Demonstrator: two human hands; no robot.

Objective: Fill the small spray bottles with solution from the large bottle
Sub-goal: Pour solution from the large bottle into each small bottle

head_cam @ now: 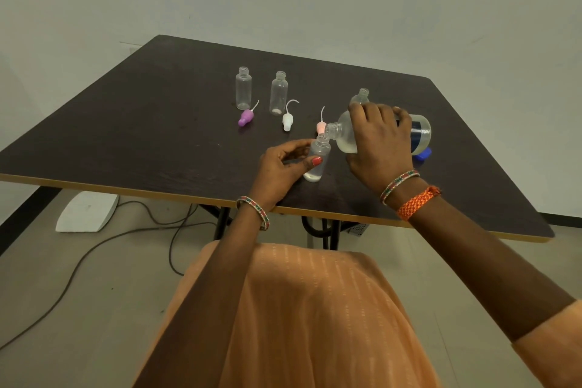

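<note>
Orange cloth (315, 318) over the person's lap fills the lower field, nearest the camera. Beyond it stands the dark table (141, 135), the landmark for all positions below.

Large bottle (349, 135): held above the table's near-right area, tipped on its side, neck pointing left, mouth at the opening of a small bottle; clear liquid lies in its lower side. The right hand (379, 142) wraps over its body from above, fingers curled tight around it.

Held small bottle (317, 162): near the table's front edge, tilted slightly, base on or just above the surface (cannot tell which), a little liquid at the bottom. The left hand (283, 167) grips it from the left, thumb across the front.

Three more small bottles, uncapped and upright: left bottle (243, 88) and middle bottle (278, 93) toward the table's centre-back, side by side but apart; right bottle (361, 97) just behind the right hand, partly hidden.

Blue cap (423, 155): on the table, beneath the large bottle's base end.

Three nozzle tops with thin tubes lie on the table: purple top (245, 117), white top (287, 121), pink top (321, 126), the last just behind the large bottle's mouth.
</note>
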